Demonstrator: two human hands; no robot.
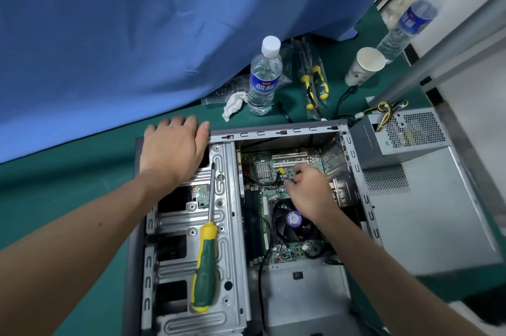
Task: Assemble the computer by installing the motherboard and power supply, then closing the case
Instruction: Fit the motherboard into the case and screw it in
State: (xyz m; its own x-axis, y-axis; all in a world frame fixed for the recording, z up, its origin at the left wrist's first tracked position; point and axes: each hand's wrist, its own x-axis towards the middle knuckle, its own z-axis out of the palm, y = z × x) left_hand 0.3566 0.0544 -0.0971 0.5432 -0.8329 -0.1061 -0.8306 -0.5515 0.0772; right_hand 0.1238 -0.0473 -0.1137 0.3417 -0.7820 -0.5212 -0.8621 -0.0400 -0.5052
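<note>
Motherboard [276,171] in case [276,131] (screwdriver [206,261] lies left).

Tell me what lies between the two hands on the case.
Head view: a green-and-yellow screwdriver lies on the drive cage between left hand and right hand.

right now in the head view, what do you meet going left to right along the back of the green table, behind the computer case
crumpled tissue → water bottle with the white cap → yellow and black tools in a clear bag → paper cup → second water bottle
</note>
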